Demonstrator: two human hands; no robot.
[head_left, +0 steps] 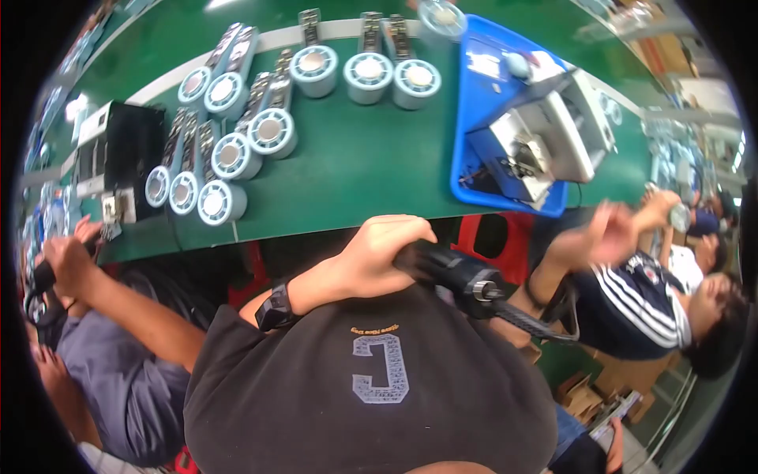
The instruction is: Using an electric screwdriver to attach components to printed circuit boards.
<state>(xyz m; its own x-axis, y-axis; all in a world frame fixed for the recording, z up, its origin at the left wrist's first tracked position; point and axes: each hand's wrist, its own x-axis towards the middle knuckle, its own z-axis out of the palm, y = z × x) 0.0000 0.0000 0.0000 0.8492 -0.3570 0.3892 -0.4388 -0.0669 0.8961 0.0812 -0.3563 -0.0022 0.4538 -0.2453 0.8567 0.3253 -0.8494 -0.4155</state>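
My left hand [383, 251], with a black watch on its wrist, is closed around a black cylindrical electric screwdriver [438, 265]. The tool lies across the front of my dark shirt, its metal end [483, 290] turned to the right. Beyond it, my right hand [609, 233] is raised near the front right corner of a blue tray [456, 158]. Motion smears its fingers, and nothing can be made out in them. On the green table, several light-blue round housings [368, 77] with spoked faces and long metal strips stand in groups, apart from both hands.
A grey-white device with an exposed inside [521, 154] fills much of the tray. At the table's left is a black box [130, 154]. Co-workers sit close on both sides; a co-worker's hand [663, 207] is at the right. Red stools [505, 245] stand by the table edge.
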